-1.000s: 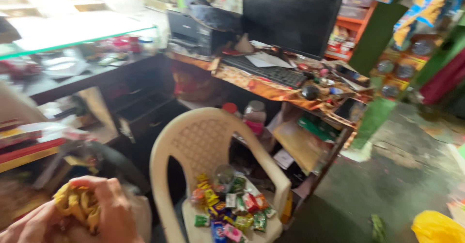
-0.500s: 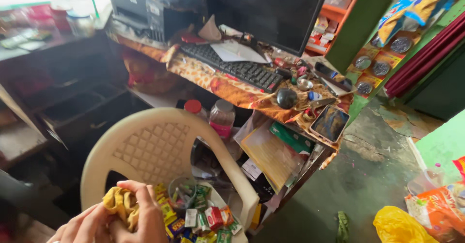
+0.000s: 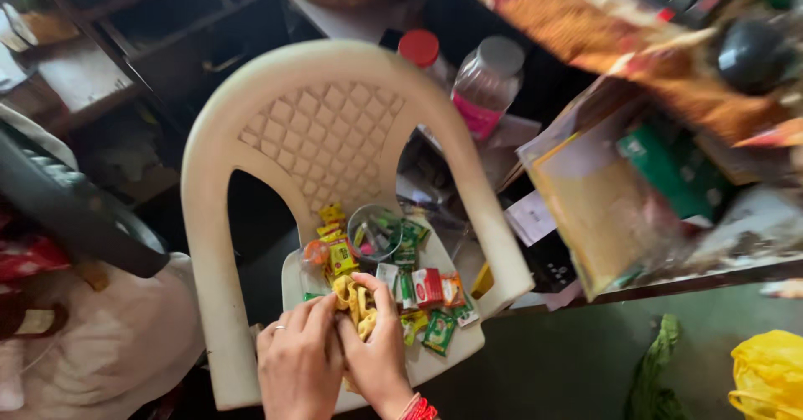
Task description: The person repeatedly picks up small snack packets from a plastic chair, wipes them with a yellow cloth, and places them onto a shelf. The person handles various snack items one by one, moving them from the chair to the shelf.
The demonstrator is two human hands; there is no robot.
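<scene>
At the far left I see a white cloth bundle [image 3: 125, 336] on the floor beside the cream plastic chair [image 3: 251, 135], whose lattice back stands upright and whose seat carries everything I am working over.

My left hand [image 3: 299, 370], a ring on one finger, comes in over the seat's front edge, its fingers [image 3: 322, 315] curled closed around a bunch of yellow strips [image 3: 355, 307]. The strips look like thin, crumpled yellow pieces, bunched together and pinched between both hands just above the front part of the seat. What they are made of I cannot tell.

My right hand [image 3: 381, 357] presses against the left, fingers [image 3: 385, 294] wrapped shut over the same bunch, with a red bangle [image 3: 421, 409] at the wrist.

Behind the hands, toward the seat's back edge, sits a small clear round container [image 3: 374, 229] holding small coloured bits, too small to identify. Around it lie small packets [image 3: 422, 290], red, green and yellow, scattered across the seat to its right edge.

Right of the chair, two plastic bottles [image 3: 485, 85] stand under the desk [image 3: 636, 60]. A yellow bag [image 3: 765, 374] lies on the floor at the far right.
</scene>
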